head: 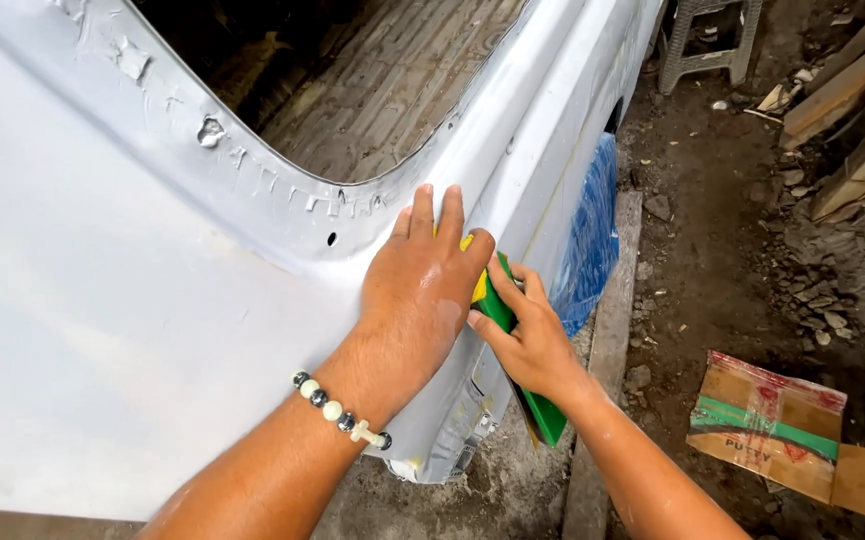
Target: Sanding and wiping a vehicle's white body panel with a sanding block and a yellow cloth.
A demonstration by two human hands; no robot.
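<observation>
Against the rear corner of a white pickup body (102, 300), both hands work on one tool. The left hand (417, 295) lies flat, fingers stretched and released, pressing a yellow pad (474, 280) onto the painted panel; only a small edge of the pad shows under the palm. The right hand (527, 340) is clenched around a green sanding block (537, 405), thumb on its upper end, fingers wrapped on the side; the block runs down along the corner edge, touching the panel. The block looks stiff and light, easy to guide, and its long flat sides seem the good place to take hold; the pad looks soft and should bend with the curve. A bead bracelet (340, 410) sits on the left wrist. The truck bed (392, 90) is open and seems to carry only dust. On the dirt floor (712, 250) to the right lies a flattened cardboard box (767, 425), and a blue plastic sheet (592, 240) covers the wheel area.
</observation>
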